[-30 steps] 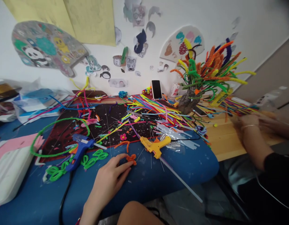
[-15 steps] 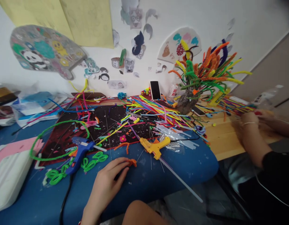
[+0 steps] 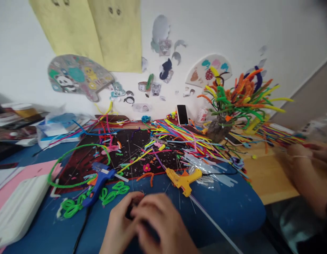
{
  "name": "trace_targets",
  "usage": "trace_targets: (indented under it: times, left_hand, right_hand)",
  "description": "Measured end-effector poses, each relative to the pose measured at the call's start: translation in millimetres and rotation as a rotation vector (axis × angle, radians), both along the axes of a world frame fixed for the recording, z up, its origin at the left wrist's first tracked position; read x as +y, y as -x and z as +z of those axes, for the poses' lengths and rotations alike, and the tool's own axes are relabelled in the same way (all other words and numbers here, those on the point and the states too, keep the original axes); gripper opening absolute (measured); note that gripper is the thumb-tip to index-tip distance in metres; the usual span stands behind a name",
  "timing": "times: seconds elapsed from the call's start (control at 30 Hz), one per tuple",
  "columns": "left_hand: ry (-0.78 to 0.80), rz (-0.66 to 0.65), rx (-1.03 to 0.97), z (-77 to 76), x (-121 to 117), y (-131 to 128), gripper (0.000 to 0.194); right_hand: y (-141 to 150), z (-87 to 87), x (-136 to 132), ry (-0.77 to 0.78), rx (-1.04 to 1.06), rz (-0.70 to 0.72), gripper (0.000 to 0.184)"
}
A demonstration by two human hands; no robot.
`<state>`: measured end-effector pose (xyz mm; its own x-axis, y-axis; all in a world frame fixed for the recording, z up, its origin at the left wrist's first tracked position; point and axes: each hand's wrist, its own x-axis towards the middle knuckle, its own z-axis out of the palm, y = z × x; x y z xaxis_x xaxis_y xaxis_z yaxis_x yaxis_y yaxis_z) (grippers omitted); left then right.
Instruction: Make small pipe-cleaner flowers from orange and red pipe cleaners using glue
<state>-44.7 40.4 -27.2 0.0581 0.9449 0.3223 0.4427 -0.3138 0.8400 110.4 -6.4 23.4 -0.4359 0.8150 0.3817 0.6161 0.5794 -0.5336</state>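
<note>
My left hand (image 3: 121, 223) and my right hand (image 3: 162, 224) meet at the table's front edge, fingers curled together. The orange pipe cleaner that showed in my left fingertips a moment earlier is hidden behind the fingers. What my right fingers grip cannot be made out. Just beyond, a bent orange pipe cleaner (image 3: 147, 176) lies on the dark mat (image 3: 131, 135). To the right, a yellow glue gun (image 3: 183, 179) has a long glue stick (image 3: 213, 221) sticking out of its back. Left of my hands lie a blue glue gun (image 3: 98, 183) and green looped pipe cleaners (image 3: 114, 192).
A green ring (image 3: 53, 165) and a white case (image 3: 20, 208) lie left. Behind are a bundle of coloured pipe cleaners (image 3: 179, 132), a phone (image 3: 182, 114) and a pot (image 3: 216, 129) of pipe-cleaner stems. Another person's hands (image 3: 301, 151) work at far right.
My right hand has come into view and joined my left. The orange pipe cleaner in my left fingers has gone out of sight. The camera view has tilted up and turned slightly left.
</note>
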Motion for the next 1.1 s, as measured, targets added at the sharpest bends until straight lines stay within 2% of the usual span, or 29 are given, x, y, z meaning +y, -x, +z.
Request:
trace_targets:
  times: [0.1,0.27,0.37,0.47,0.53,0.6,0.7,0.8,0.9,1.0,1.1]
  left_hand:
    - [-0.06,0.046,-0.031,5.2,-2.7,-0.2,0.014]
    - [-0.002,0.17,-0.231,0.9,-0.1,2.2,0.01]
    - [0.062,0.249,-0.433,-3.3,3.3,5.2,0.021]
    - [0.015,0.354,-0.639,-2.7,6.1,8.1,0.041]
    - [-0.01,0.38,-0.683,-1.7,6.8,10.0,0.045]
    - [0.017,0.344,-0.657,-1.9,6.5,11.7,0.04]
    - [0.06,0.3,-0.606,-4.1,5.0,13.8,0.034]
    - [0.08,0.311,-0.571,-5.2,3.6,14.7,0.03]
    - [0.112,0.302,-0.501,-4.1,3.0,14.8,0.027]
    - [0.123,0.294,-0.452,-3.4,2.3,15.7,0.026]
    - [0.126,0.29,-0.44,-5.5,1.6,18.5,0.027]
  right_hand:
    - [0.1,3.2,40.7,0.056,0.026,-0.079,0.024]
    - [14.4,18.4,71.2,0.182,-0.062,0.027,0.019]
    - [25.6,32.1,95.8,0.263,-0.066,0.115,0.021]
    - [47.4,38.8,137.0,0.328,0.013,0.138,0.022]
    - [70.8,36.3,168.1,0.32,0.085,0.079,0.018]
    - [98.4,28.5,195.9,0.331,0.131,0.036,0.012]
    - [135.3,12.5,224.4,0.371,0.144,0.025,0.003]
    - [155.3,-1.7,237.3,0.388,0.131,0.024,0.019]
    - [160.6,-10.1,242.0,0.397,0.11,0.023,0.022]
    - [157.3,-9.2,245.2,0.39,0.106,0.009,0.021]
    - [141.5,1.3,242.4,0.359,0.137,-0.04,0.012]
